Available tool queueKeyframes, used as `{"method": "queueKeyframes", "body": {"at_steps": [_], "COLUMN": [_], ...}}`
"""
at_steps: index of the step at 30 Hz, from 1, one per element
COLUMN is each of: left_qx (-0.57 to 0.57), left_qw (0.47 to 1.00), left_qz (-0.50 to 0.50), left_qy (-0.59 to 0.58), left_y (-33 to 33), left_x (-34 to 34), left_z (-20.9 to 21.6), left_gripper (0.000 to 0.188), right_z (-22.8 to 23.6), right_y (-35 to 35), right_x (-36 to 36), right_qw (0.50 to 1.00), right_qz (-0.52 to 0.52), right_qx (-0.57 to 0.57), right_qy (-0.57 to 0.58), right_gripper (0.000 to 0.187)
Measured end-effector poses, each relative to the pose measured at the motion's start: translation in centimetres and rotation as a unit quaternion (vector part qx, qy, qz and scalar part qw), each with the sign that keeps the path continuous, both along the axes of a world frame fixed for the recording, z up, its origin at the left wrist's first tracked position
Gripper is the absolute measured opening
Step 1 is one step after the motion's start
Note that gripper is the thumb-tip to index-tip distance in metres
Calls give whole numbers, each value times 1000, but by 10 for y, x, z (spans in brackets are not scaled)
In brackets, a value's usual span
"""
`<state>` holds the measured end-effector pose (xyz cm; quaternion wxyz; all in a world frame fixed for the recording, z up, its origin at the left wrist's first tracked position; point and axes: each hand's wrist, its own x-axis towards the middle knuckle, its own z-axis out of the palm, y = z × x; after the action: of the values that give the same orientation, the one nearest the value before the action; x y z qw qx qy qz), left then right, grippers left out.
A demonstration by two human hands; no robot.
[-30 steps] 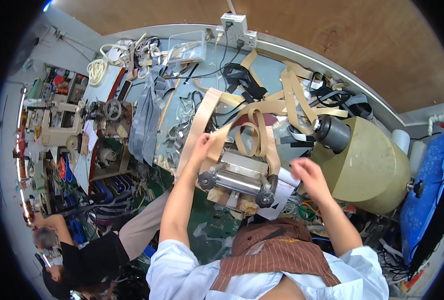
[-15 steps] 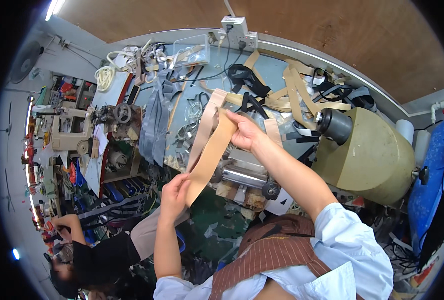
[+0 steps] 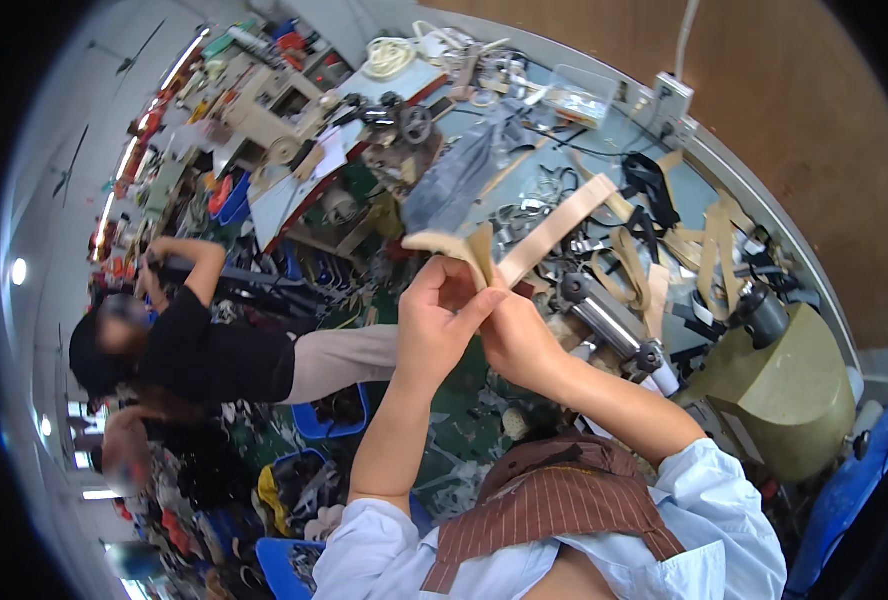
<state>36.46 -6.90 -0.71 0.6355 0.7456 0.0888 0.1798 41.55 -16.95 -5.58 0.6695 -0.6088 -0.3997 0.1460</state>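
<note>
Close together in the middle, my left hand [image 3: 438, 315] and my right hand [image 3: 522, 338] both grip a wide beige elastic band [image 3: 559, 228]. Their fingers are closed and the fingertips meet at a fold in it. One length of the band runs out to the upper right over the workbench. Another curls to the left above my left hand, and a tan part stands up between. Part of the band is hidden behind my fingers, so I cannot tell whether it is one piece or two. A steel roller [image 3: 604, 315] lies just right of my right hand.
An olive machine housing [image 3: 769, 400] stands at the right. The blue-grey workbench [image 3: 609, 150] carries tan straps [image 3: 716, 250], black bands [image 3: 649, 190] and scraps. Grey fabric strips [image 3: 464, 170] hang over its left edge. Left, a person in black [image 3: 219, 355] works near blue bins [image 3: 336, 428].
My view has swung to the left. The hands, stretched apart along the band before, are now together, and the band is folded between them. More of the person in black shows.
</note>
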Motion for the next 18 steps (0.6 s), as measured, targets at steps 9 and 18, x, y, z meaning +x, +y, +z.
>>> {"method": "queueKeyframes", "body": {"at_steps": [9,18], "left_qx": [-224,-186], "left_qw": [963,842], "left_qz": [84,308], "left_qy": [-124,-403], "left_y": [26,123], "left_x": [-80,-367], "left_z": [4,41], "left_gripper": [26,22], "right_z": [34,-32], "right_y": [2,-5], "right_x": [-37,103], "right_qw": [852,728], "right_qz": [263,-34], "right_qx": [86,147], "right_qy": [444,669], "right_gripper": [43,48]}}
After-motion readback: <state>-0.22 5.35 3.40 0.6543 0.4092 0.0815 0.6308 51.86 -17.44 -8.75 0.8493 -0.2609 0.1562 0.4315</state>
